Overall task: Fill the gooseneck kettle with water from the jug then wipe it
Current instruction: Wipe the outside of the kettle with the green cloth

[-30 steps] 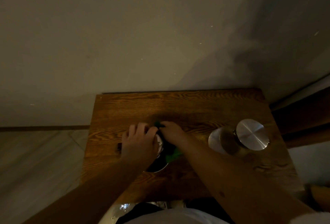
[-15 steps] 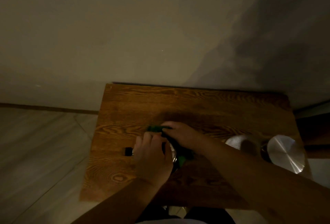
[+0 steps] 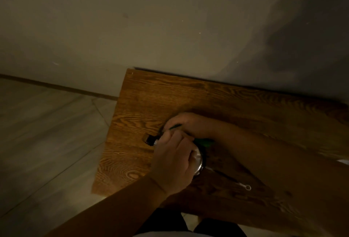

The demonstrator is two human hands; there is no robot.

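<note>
The steel gooseneck kettle stands near the middle of the wooden table, mostly hidden under my hands. My left hand lies over its top and grips it. Its dark handle end sticks out to the left. My right hand is behind the kettle, closed on a green cloth pressed against the kettle's far side. The jug is out of the frame.
The table stands against a plain wall. Pale floor lies to the left of the table's edge. A thin metal piece with a small ring lies on the table under my right forearm.
The view has swung to the left, so the jug and its lid at the right have left the frame. My right hand with the cloth moved around the kettle's far side; my left hand stays on top.
</note>
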